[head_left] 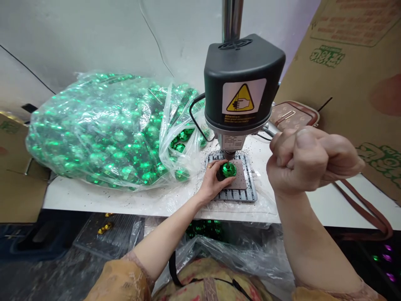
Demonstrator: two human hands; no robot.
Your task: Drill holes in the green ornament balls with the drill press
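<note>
A shiny green faceted ball (229,169) sits on a flat brownish pad (240,177) on the slotted base plate (251,190) of a bench drill press (244,83). My left hand (214,179) grips the ball from the left, thumb in front and fingers behind. The drill bit (228,162) comes down onto the top of the ball. My right hand (310,156) is closed in a fist around the drill press's feed lever (270,129); only the lever's metal end near the drill head shows.
A big clear plastic bag (103,133) full of green balls lies on the white table (125,202) at left. Cardboard boxes (354,83) stand at both sides. Behind my right hand is a brown patterned purse (294,113) with a strap. Dark shavings surround the base.
</note>
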